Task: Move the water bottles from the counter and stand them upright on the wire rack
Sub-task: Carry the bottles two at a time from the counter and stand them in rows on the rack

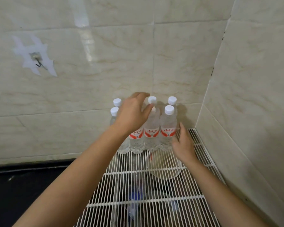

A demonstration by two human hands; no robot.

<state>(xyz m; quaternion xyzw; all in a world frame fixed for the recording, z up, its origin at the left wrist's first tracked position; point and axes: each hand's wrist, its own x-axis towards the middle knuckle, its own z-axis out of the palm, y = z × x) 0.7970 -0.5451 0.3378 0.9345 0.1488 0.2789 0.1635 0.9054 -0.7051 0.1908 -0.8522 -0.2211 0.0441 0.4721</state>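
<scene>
Several clear water bottles (152, 128) with white caps and red-and-white labels stand upright in a tight cluster at the far end of the white wire rack (154, 190), close to the tiled wall. My left hand (133, 112) hovers over the tops of the middle bottles, fingers spread and relaxed, the thumb near one cap; it grips nothing. My right hand (183, 143) is beside the rightmost front bottle (168, 128), fingers straight, touching or almost touching its side.
Tiled walls close the rack in at the back and on the right (252, 95). A pale round container (164, 166) and dark items show through the wires below. A black counter (23, 185) lies to the left. A wall hook (38, 62) hangs at upper left.
</scene>
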